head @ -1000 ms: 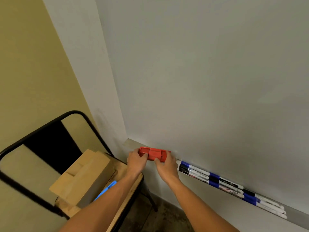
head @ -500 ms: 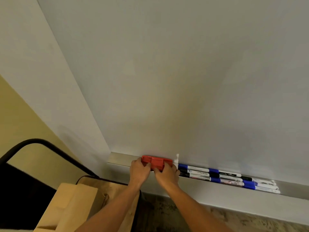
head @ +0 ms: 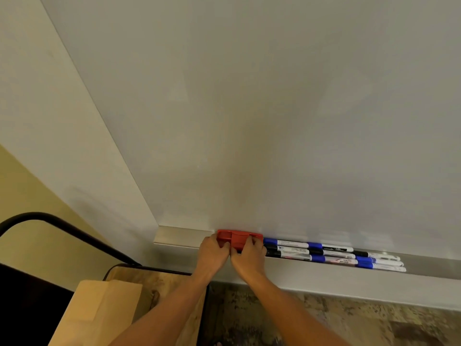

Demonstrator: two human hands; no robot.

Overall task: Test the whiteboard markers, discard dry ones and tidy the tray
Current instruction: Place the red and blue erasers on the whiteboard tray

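A yellow wall (head: 30,196) stands left, mottled brown floor (head: 374,323) below, and a black-framed chair (head: 62,226) bearing a cardboard box (head: 99,313).

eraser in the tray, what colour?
Red. The eraser sits in the tray, gripped by both hands; the head view shows it.

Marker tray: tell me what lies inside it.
The marker tray holds a red eraser, gripped by the left hand and right hand, beside blue and black markers. Hands cover the eraser's front.
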